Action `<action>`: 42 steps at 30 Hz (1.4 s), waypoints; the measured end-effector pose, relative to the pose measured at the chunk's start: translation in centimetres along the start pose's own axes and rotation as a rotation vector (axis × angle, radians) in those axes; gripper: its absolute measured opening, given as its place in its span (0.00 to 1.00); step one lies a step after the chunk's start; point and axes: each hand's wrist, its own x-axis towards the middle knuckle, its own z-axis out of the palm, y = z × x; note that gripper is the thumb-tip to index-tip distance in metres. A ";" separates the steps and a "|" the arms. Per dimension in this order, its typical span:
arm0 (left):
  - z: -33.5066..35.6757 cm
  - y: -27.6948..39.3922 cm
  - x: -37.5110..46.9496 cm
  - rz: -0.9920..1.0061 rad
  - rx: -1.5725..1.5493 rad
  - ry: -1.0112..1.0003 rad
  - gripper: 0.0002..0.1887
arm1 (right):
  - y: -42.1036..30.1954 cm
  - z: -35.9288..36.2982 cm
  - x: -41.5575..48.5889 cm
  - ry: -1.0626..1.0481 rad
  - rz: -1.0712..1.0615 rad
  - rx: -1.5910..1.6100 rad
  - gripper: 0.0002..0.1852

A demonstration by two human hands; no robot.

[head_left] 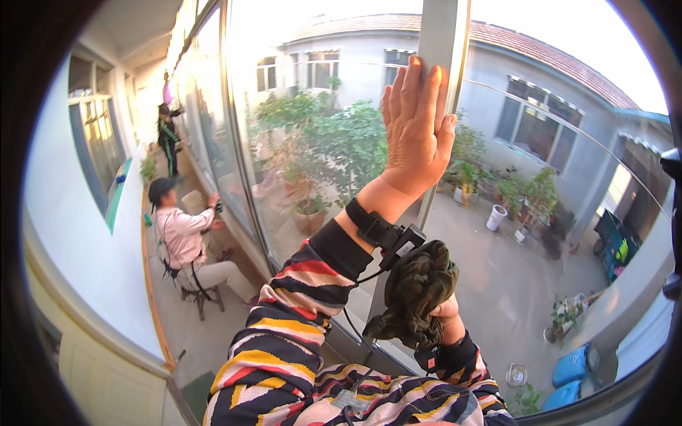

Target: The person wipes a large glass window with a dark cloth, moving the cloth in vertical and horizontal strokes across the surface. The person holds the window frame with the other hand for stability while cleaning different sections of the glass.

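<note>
My left hand (418,120) is raised, its palm flat against the metal window frame post (441,32) and the glass beside it, with nothing held in it. A strap with a small black device (402,245) sits on that wrist. Lower down, my right hand (446,314) grips a bunched dark camouflage cloth (418,293). The cloth hides most of its fingers. Large glass panes (319,133) stand in front of me, left of the post.
On the left, a person in a pink shirt (184,234) sits on a wooden stool (201,303) by the windows; another person (168,138) stands farther back. Outside are potted plants (309,213), a white bucket (496,217) and blue barrels (573,365).
</note>
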 end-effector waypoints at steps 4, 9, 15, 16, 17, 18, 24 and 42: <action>-0.6 1.4 -0.5 -0.013 -0.035 -0.016 0.37 | 0.1 1.7 -1.3 -0.030 -0.018 -0.186 0.53; -1.5 2.6 -0.7 -0.015 -0.043 -0.019 0.38 | 1.0 3.5 -1.9 0.120 -0.020 -0.217 0.52; -2.0 2.0 -0.7 0.003 -0.082 0.009 0.38 | -2.4 5.0 -2.9 0.295 -0.401 -0.393 0.45; -2.2 1.6 -0.9 -0.009 -0.095 -0.027 0.37 | -3.1 5.4 -3.0 0.368 -0.456 -0.398 0.42; -2.6 1.3 -1.2 -0.011 -0.138 -0.040 0.37 | -3.7 6.0 -3.3 0.434 -0.546 -0.390 0.39; -3.2 0.9 -1.8 -0.010 -0.180 -0.062 0.36 | -4.2 6.6 -3.4 0.513 -0.593 -0.415 0.36; -9.7 4.4 -10.8 -0.202 -0.739 -0.254 0.45 | -4.5 9.1 -0.6 0.604 -0.696 -0.623 0.28; -11.0 -6.4 3.4 -0.469 -0.559 0.077 0.31 | -3.3 8.6 6.0 0.296 -0.707 -1.817 0.39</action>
